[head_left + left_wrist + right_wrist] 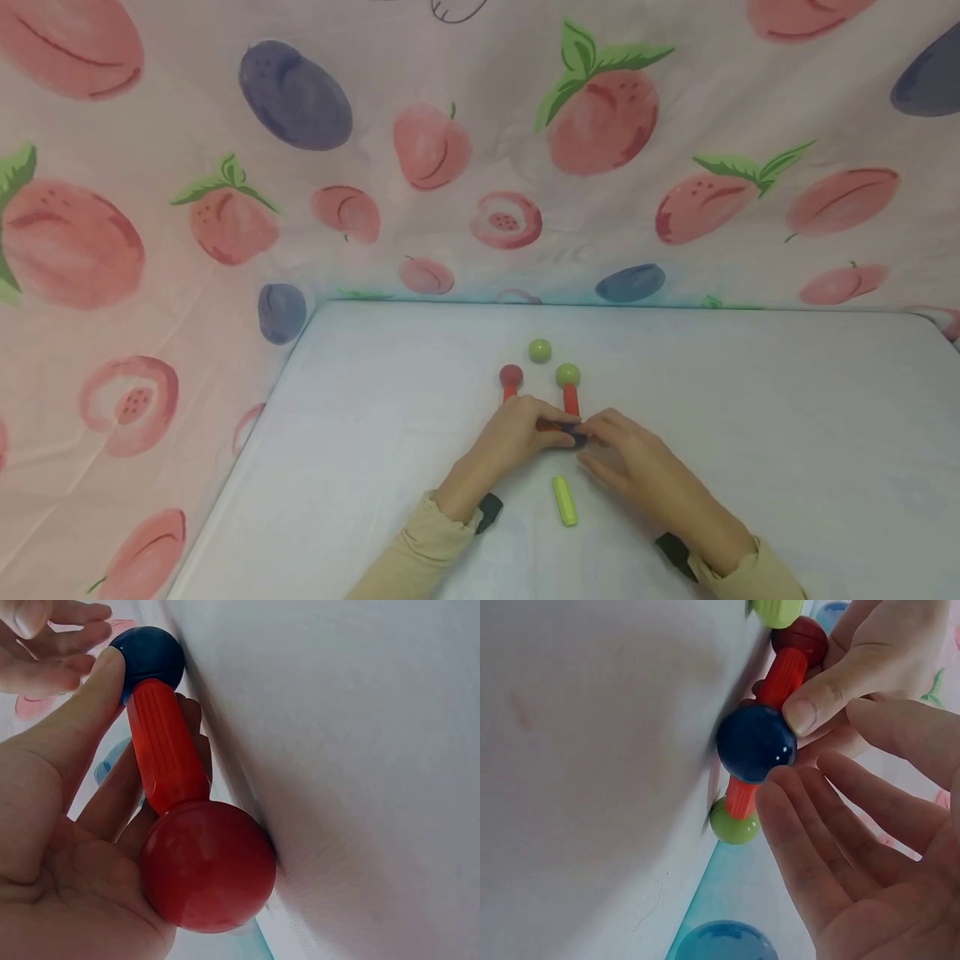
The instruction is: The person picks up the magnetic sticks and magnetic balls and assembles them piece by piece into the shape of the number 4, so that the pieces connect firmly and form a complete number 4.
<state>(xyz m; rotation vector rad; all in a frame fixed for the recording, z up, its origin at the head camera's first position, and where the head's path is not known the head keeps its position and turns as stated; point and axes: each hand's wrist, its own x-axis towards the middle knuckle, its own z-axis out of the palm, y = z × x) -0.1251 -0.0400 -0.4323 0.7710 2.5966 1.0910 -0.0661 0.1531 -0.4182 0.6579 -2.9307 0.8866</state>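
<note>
A blue ball [575, 437] joins two red rods close to the white table. One red rod [169, 746] runs from it to a dark red ball [208, 866] by my left palm; another red rod [571, 400] leads away to a light green ball [567, 375]. My left hand [517, 433] pinches the blue ball beside the rod joint, thumb on the near side and fingers behind. The straight fingers of my right hand [877, 847] have their tips right at the blue ball. A farther red ball [511, 375] has a rod partly hidden by my left hand.
A loose light green ball [540, 351] lies beyond the joined pieces. One yellow-green rod [565, 501] rests on the table [360, 400] between my forearms. Fruit-print cloth [435, 233] rises behind the table's far edge and along its left side.
</note>
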